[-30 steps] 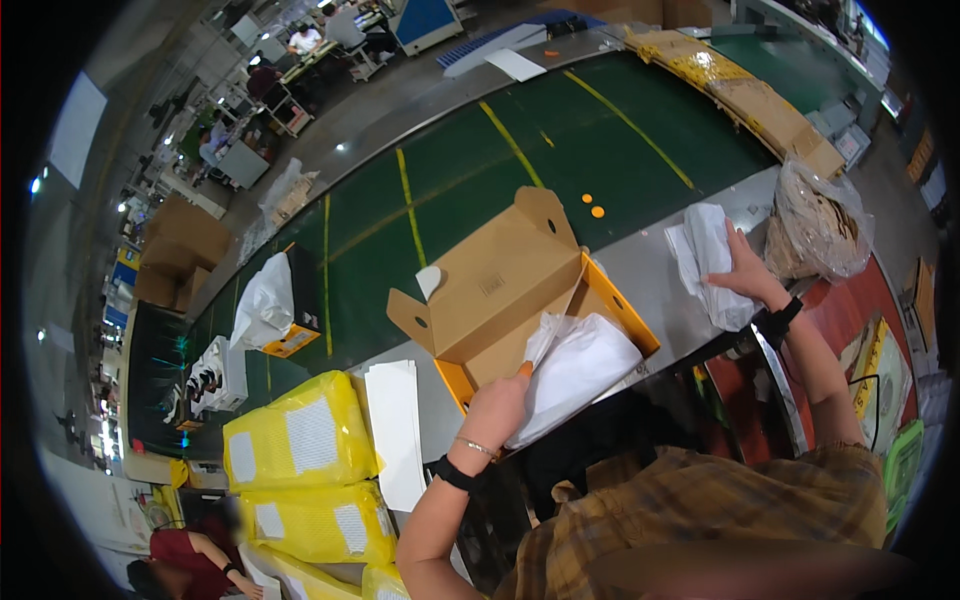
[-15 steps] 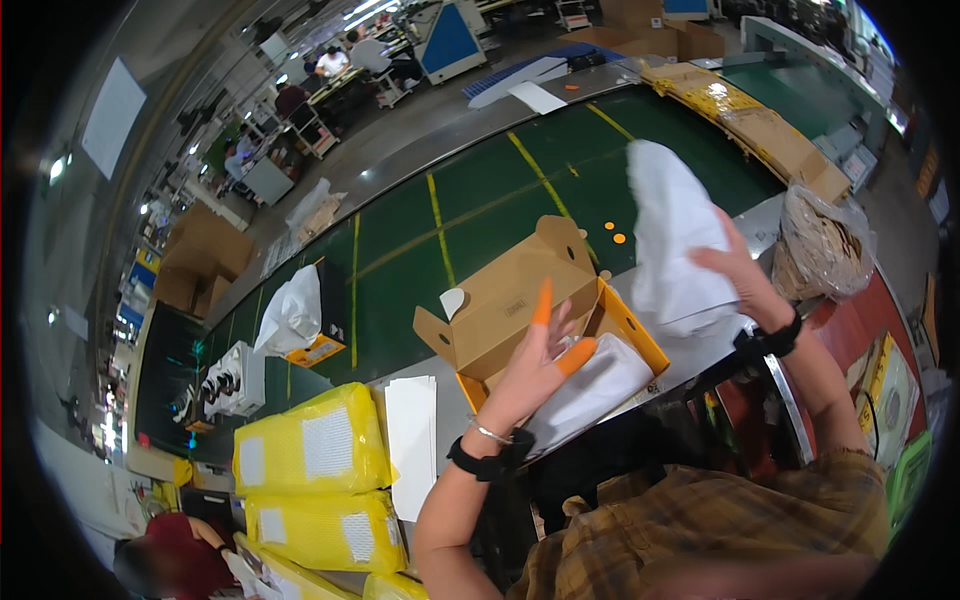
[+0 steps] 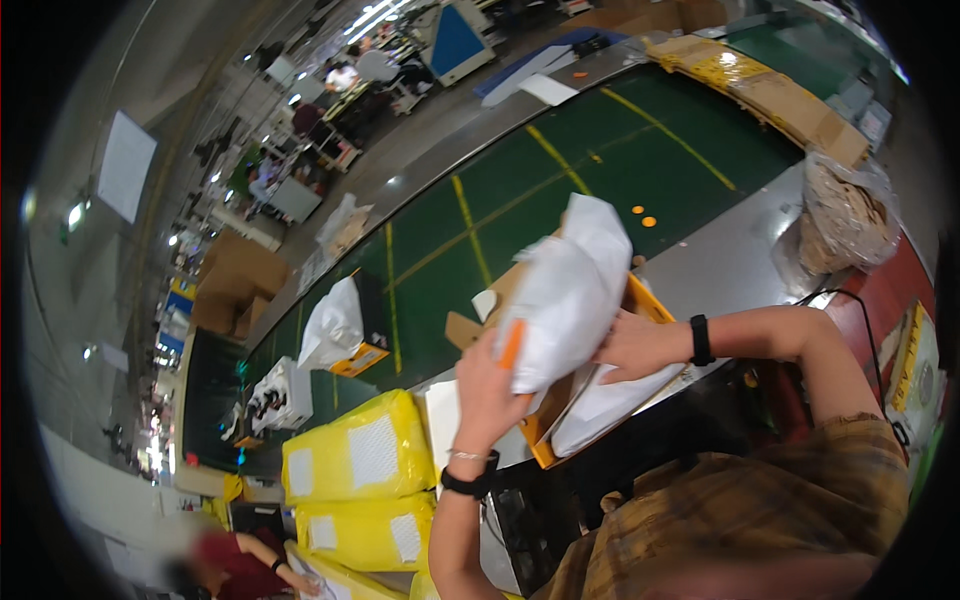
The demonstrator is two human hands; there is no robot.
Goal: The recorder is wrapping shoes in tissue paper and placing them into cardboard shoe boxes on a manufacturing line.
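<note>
My left hand [image 3: 485,395], with orange finger covers, is closed on a white paper-wrapped bundle [image 3: 572,295] and holds it tilted above the open cardboard box [image 3: 543,453]. The box is brown inside with orange outer walls, and the raised bundle hides much of its lid. Inside the box lies a second white wrapped bundle [image 3: 610,415]. My right hand [image 3: 645,345] reaches over the box from the right, thumb and fingers apart, its fingertips partly hidden next to the raised bundle.
Yellow plastic-wrapped packs [image 3: 365,450] are stacked at the left. Beyond the box runs a green belt [image 3: 520,190] with yellow lines; another box with white paper [image 3: 335,325] stands there. A plastic bag of brown paper [image 3: 845,215] sits at right. A co-worker [image 3: 240,560] is at lower left.
The raised bundle has passed from my right hand to my left and moved left over the box. My right hand has come down to the box. The view has shifted slightly.
</note>
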